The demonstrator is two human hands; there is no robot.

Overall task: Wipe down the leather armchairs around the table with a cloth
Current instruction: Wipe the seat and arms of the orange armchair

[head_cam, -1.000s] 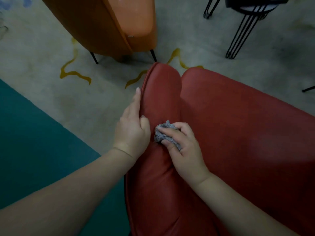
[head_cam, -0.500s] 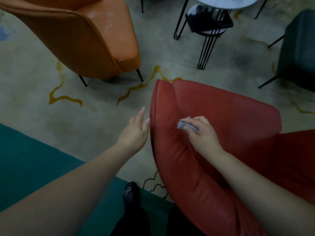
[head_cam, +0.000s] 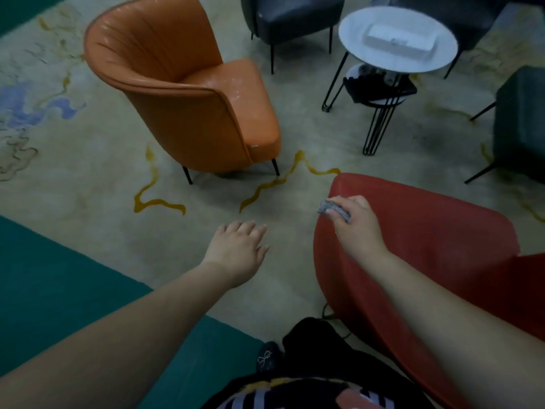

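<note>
A red leather armchair [head_cam: 427, 231] fills the lower right of the head view, seen from behind its back. My right hand [head_cam: 354, 225] grips a small grey cloth [head_cam: 331, 208] at the chair's upper left edge. My left hand [head_cam: 236, 249] hovers over the carpet to the left of the chair, fingers relaxed, touching nothing. An orange leather armchair [head_cam: 188, 93] stands further off at upper left, with pale specks on its seat.
A round white table [head_cam: 395, 39] on black wire legs, with a white box on it, stands at upper right. Dark armchairs [head_cam: 289, 16] ring it, one [head_cam: 519, 119] at the right edge. The carpet is beige with yellow lines and a teal band [head_cam: 59, 276]. My shoe [head_cam: 267, 357] shows below.
My left hand has left the red chair's edge and swung out over the carpet. My right hand slid the cloth up toward the chair's top edge. The view lifted toward the table.
</note>
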